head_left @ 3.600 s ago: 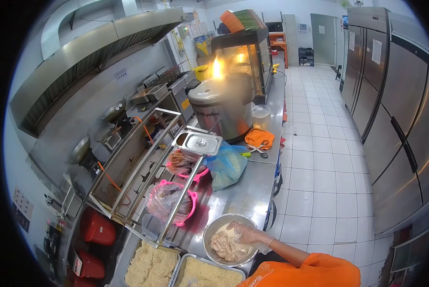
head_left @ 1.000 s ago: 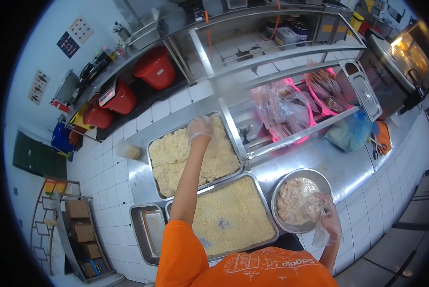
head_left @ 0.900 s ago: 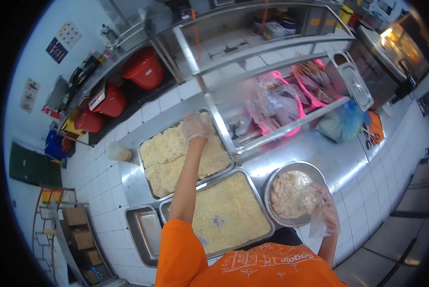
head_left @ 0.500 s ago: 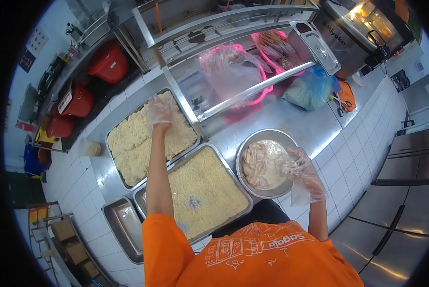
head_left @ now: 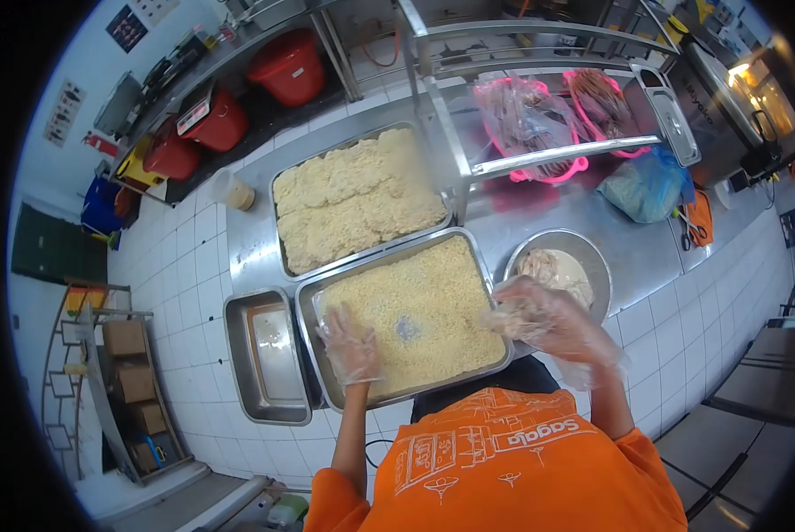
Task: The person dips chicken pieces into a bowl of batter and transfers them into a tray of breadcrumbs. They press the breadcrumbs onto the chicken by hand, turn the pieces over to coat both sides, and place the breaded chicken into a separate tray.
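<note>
My left hand [head_left: 351, 348], in a clear plastic glove, rests with spread fingers on pale breadcrumbs [head_left: 437, 301] at the left side of the near metal tray [head_left: 303, 310]. My gloved right hand [head_left: 564, 321] is between that tray and the round metal bowl [head_left: 602, 277], closed on a wet, pale piece of raw meat [head_left: 507, 321]. Motion smears the hand and the piece. More raw meat [head_left: 539, 263] lies in milky liquid inside the bowl, partly hidden by my right hand. Crumb-coated pieces [head_left: 353, 206] fill the far tray [head_left: 450, 219].
A smaller metal pan [head_left: 234, 355] stands left of the near tray. A metal rack [head_left: 450, 133] rises behind, with pink baskets [head_left: 583, 165] beneath it. On the right lie a blue plastic bag [head_left: 650, 184] and scissors [head_left: 686, 232]. A plastic tub [head_left: 235, 190] is far left.
My left hand has come back from the far tray onto the near tray's crumbs. My right hand has left the bowl toward the tray, carrying a piece of meat. The view has shifted.
</note>
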Tool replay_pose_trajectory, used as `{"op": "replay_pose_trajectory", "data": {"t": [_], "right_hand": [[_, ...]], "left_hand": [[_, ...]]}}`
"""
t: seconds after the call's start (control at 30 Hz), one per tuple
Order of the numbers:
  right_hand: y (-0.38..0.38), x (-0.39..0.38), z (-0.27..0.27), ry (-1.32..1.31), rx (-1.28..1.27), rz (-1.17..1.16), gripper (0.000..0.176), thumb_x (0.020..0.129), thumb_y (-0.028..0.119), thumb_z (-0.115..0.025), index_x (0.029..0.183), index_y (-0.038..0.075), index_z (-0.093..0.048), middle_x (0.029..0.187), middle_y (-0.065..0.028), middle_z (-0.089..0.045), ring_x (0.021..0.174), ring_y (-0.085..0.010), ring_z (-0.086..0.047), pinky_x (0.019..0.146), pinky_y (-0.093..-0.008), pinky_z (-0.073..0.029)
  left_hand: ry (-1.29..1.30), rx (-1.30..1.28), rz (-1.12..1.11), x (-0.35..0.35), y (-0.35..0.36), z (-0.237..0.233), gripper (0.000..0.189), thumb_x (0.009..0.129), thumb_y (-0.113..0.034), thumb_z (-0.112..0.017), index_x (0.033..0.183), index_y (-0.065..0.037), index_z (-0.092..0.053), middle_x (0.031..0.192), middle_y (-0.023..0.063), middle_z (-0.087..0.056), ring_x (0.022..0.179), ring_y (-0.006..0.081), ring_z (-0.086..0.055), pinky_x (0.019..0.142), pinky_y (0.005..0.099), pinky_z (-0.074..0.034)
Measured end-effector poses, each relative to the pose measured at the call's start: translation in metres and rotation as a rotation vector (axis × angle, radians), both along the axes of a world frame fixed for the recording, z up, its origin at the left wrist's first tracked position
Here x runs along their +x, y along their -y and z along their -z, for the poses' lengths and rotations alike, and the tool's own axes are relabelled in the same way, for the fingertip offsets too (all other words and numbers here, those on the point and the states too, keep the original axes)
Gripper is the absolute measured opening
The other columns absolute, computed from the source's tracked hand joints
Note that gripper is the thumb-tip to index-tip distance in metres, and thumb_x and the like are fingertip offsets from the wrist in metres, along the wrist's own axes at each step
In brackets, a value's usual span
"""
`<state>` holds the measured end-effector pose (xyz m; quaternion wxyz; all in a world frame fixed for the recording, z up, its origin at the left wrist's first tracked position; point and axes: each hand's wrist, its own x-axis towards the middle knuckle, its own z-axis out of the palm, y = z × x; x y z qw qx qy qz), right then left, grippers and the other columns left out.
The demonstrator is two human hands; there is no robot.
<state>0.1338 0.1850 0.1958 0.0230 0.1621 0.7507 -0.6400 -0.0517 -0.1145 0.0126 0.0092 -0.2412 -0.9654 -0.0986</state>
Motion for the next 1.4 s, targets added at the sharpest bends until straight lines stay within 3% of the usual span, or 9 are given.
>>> {"op": "replay_pose_trajectory", "data": {"t": [0.2, 0.27, 0.4, 0.7, 0.8, 0.97, 1.1, 1.27, 1.4], "right_hand": [[0.033, -0.079, 0.055, 0.135, 0.353, -0.327, 0.045, 0.088, -0.006, -0.062, 0.131, 0.007, -0.054, 0.110, -0.0187, -0.070, 0.104, -0.0318, -0.070, 0.092, -0.0403, -0.055], [0.023, -0.088, 0.144, -0.064, 0.454, -0.146, 0.048, 0.086, -0.009, -0.060, 0.130, 0.008, -0.053, 0.107, -0.0198, -0.069, 0.100, -0.0345, -0.069, 0.088, -0.0406, -0.054], [0.011, -0.096, 0.125, -0.139, 0.540, -0.005, 0.049, 0.086, -0.007, -0.063, 0.131, 0.009, -0.050, 0.106, -0.0190, -0.069, 0.099, -0.0327, -0.069, 0.088, -0.0396, -0.052], [0.031, -0.104, 0.148, -0.108, 0.391, -0.106, 0.048, 0.092, 0.001, -0.068, 0.134, 0.010, -0.047, 0.110, -0.0147, -0.071, 0.101, -0.0245, -0.070, 0.089, -0.0350, -0.056], [0.006, -0.077, 0.082, -0.021, -0.288, -0.015, 0.052, 0.093, 0.007, -0.070, 0.138, 0.008, -0.044, 0.120, -0.0185, -0.069, 0.110, -0.0258, -0.069, 0.094, -0.0377, -0.056], [-0.041, -0.004, 0.044, -0.129, -0.513, 0.378, 0.056, 0.088, 0.001, -0.073, 0.138, 0.006, -0.048, 0.120, -0.0160, -0.070, 0.109, -0.0221, -0.069, 0.094, -0.0321, -0.057], [-0.058, 0.054, 0.053, -0.147, -0.139, 0.626, 0.059, 0.084, -0.003, -0.076, 0.137, 0.007, -0.050, 0.118, -0.0140, -0.070, 0.106, -0.0210, -0.070, 0.091, -0.0315, -0.058], [-0.075, 0.100, 0.093, -0.082, -0.256, 0.805, 0.060, 0.083, -0.004, -0.076, 0.136, 0.008, -0.050, 0.117, -0.0142, -0.071, 0.105, -0.0199, -0.069, 0.091, -0.0315, -0.058], [-0.073, 0.113, 0.107, -0.121, -0.276, 0.814, 0.058, 0.085, -0.001, -0.075, 0.136, 0.007, -0.049, 0.114, -0.0131, -0.072, 0.105, -0.0196, -0.070, 0.092, -0.0310, -0.057]], "left_hand": [[-0.003, 0.216, 0.065, -0.015, -0.005, 0.033, 0.079, 0.091, -0.029, -0.060, 0.158, -0.003, -0.028, 0.162, 0.0202, -0.028, 0.152, 0.0377, -0.021, 0.125, 0.0516, -0.012], [0.003, 0.302, 0.155, -0.031, -0.012, 0.045, 0.079, 0.089, -0.026, -0.062, 0.157, -0.004, -0.029, 0.160, 0.0207, -0.032, 0.150, 0.0385, -0.025, 0.125, 0.0510, -0.016], [0.175, 0.478, 0.273, -0.043, -0.023, 0.041, 0.072, 0.087, -0.022, -0.061, 0.153, -0.006, -0.038, 0.153, 0.0212, -0.044, 0.144, 0.0381, -0.038, 0.121, 0.0475, -0.027], [0.349, 0.468, 0.431, -0.016, -0.043, 0.042, 0.088, 0.078, -0.047, -0.075, 0.149, -0.005, -0.044, 0.147, 0.0198, -0.050, 0.140, 0.0364, -0.043, 0.120, 0.0452, -0.030], [0.257, 0.382, 0.464, 0.014, -0.035, 0.005, 0.105, 0.067, -0.059, -0.082, 0.148, -0.004, -0.044, 0.148, 0.0204, -0.048, 0.141, 0.0365, -0.041, 0.119, 0.0468, -0.031], [0.484, 0.186, 0.268, 0.026, -0.036, 0.003, 0.104, 0.065, -0.058, -0.085, 0.145, -0.004, -0.045, 0.151, 0.0214, -0.043, 0.146, 0.0369, -0.033, 0.119, 0.0493, -0.028], [0.500, 0.231, 0.188, 0.025, -0.034, 0.023, 0.085, 0.068, -0.053, -0.084, 0.133, -0.005, -0.058, 0.131, 0.0227, -0.060, 0.125, 0.0375, -0.055, 0.107, 0.0438, -0.044], [0.470, 0.136, 0.174, 0.010, -0.054, -0.017, 0.068, 0.076, -0.055, -0.077, 0.122, -0.007, -0.068, 0.105, 0.0198, -0.073, 0.094, 0.0395, -0.071, 0.086, 0.0384, -0.058], [0.597, -0.017, 0.281, -0.007, -0.100, -0.079, 0.069, 0.084, -0.058, -0.069, 0.127, -0.004, -0.065, 0.118, 0.0205, -0.070, 0.108, 0.0393, -0.067, 0.095, 0.0406, -0.054]]}}
